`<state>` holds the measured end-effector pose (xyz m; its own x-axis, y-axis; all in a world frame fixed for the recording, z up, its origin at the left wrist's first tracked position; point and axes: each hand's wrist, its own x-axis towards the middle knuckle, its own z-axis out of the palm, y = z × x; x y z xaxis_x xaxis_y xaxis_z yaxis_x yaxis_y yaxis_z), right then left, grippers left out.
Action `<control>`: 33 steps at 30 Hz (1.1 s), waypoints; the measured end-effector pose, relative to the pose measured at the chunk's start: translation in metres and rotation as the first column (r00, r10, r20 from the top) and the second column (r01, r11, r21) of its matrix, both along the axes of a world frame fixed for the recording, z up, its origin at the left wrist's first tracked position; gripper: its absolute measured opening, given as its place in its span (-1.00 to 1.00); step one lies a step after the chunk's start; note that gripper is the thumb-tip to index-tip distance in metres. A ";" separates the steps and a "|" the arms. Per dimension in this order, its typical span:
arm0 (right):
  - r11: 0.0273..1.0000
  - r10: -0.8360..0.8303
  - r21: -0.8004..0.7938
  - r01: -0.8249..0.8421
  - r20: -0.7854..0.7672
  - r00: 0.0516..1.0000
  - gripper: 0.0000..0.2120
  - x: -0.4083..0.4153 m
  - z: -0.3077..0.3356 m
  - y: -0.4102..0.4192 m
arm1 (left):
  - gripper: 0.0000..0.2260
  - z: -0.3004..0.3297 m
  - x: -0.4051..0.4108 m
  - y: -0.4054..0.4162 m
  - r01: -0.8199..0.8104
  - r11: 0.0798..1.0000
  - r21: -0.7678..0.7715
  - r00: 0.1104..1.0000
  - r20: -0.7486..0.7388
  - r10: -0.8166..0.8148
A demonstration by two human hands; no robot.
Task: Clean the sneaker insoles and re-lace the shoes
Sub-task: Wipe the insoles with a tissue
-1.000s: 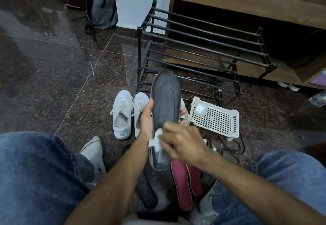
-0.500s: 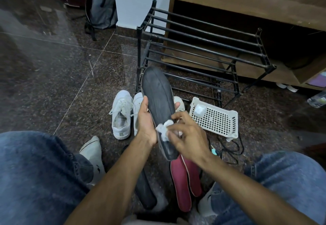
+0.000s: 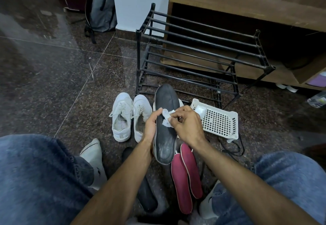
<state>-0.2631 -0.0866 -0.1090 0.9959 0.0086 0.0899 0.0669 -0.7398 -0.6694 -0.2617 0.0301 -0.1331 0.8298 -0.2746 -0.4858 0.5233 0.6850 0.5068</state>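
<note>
The person sits low with denim-clad knees spread, and between them the left hand (image 3: pixel 150 127) is wrapped around the side of a black insole (image 3: pixel 165 127), thumb laid over its top face, holding it up off the floor with the toe end pointing away. The right hand (image 3: pixel 187 124) has its fingers pinched shut on a small crumpled white wipe (image 3: pixel 166 118), which is pressed against the middle of the insole's upper face. Just beyond the left hand, a pair of white sneakers (image 3: pixel 130 117) stands side by side on the dark speckled floor (image 3: pixel 61 83), laces loose, toes pointing away. Under the held insole, two pink insoles (image 3: pixel 187 173) lie close together on the floor, overlapping slightly, and to their left a second black insole (image 3: pixel 146 194) lies partly hidden by the left forearm. To the right of the hands, a white perforated plastic basket (image 3: pixel 217 120) rests on the floor with a black cable (image 3: pixel 234 147) looping out from beneath it. Behind all this stands a black metal shoe rack (image 3: pixel 202 48), its bars bare, set against a wooden cabinet (image 3: pixel 247 0). A grey backpack (image 3: pixel 100 7) leans beside a white wall further back on the left. Both feet wear pale socks; the left one (image 3: pixel 93 157) shows near the knee.
</note>
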 end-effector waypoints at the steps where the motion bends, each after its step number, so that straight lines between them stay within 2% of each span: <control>1: 0.998 0.034 -0.060 -0.034 0.003 0.999 -0.88 -0.001 0.002 -0.001 | -0.53 0.000 0.002 -0.001 -0.016 1.000 -0.006 1.000 0.007 0.016; 3: 0.969 0.127 -0.216 -0.122 0.009 0.992 -0.84 -0.004 0.008 -0.003 | -0.50 -0.001 0.003 -0.003 -0.069 0.998 -0.014 0.998 0.003 0.069; 5: 0.924 0.243 -0.308 -0.228 0.011 0.970 -0.82 -0.014 0.011 -0.003 | -0.53 -0.001 0.003 -0.001 -0.111 0.994 -0.024 0.993 -0.036 0.110; 7: 0.889 0.348 -0.318 -0.329 0.003 0.937 -0.83 -0.035 0.012 0.000 | -0.51 -0.001 0.001 0.003 -0.105 0.984 -0.144 0.990 -0.104 0.091; 9: 0.888 0.382 -0.281 -0.365 0.007 0.924 -0.82 -0.057 0.012 -0.001 | -0.44 -0.002 0.001 0.008 -0.125 0.963 -0.238 0.986 -0.142 0.093; 11: 0.930 0.304 -0.220 -0.296 0.002 0.953 -0.83 -0.063 0.008 -0.004 | -0.39 -0.002 0.004 0.010 -0.148 0.951 -0.271 0.984 -0.141 0.113; 13: 0.987 0.146 -0.053 -0.150 -0.064 0.987 -0.86 -0.056 0.004 -0.002 | -0.37 0.000 0.006 0.009 -0.159 0.946 -0.282 0.984 -0.129 0.127; 15: 0.995 0.049 0.095 -0.039 -0.104 0.993 -0.91 -0.049 -0.002 0.003 | -0.38 -0.002 0.008 0.008 -0.160 0.954 -0.255 0.984 -0.121 0.133; 20: 0.991 -0.041 0.123 0.052 -0.093 0.995 -0.93 -0.035 -0.009 0.004 | -0.29 0.002 0.009 0.011 -0.051 0.974 -0.222 0.995 -0.097 0.030; 24: 0.987 -0.091 0.124 0.102 -0.091 0.992 -0.92 -0.021 -0.005 0.005 | -0.36 0.003 -0.003 0.002 0.083 0.971 -0.223 0.994 -0.045 -0.095; 26: 1.000 -0.020 0.004 0.020 -0.102 0.995 -0.87 -0.022 0.000 0.005 | -0.40 0.001 -0.007 0.000 0.092 0.972 -0.217 0.994 -0.038 -0.103; 28: 0.963 0.070 -0.255 -0.083 -0.059 0.996 -0.80 -0.029 0.005 0.005 | -0.41 -0.002 -0.006 0.002 0.063 0.968 -0.244 0.996 -0.040 -0.075; 29: 0.937 0.121 -0.328 -0.120 -0.018 0.993 -0.80 -0.033 0.008 0.005 | -0.41 -0.003 -0.005 0.002 0.048 0.966 -0.253 0.997 -0.050 -0.063; 33: 0.882 0.330 -0.366 -0.297 0.028 0.944 -0.84 -0.049 0.007 0.006 | -0.33 -0.011 -0.003 0.002 0.061 0.962 -0.266 0.992 -0.088 -0.087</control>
<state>-0.3120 -0.0803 -0.1018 0.9242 0.3663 0.1081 0.3803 -0.8559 -0.3506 -0.2648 0.0324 -0.1439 0.7545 -0.4620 -0.4662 0.6156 0.7445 0.2585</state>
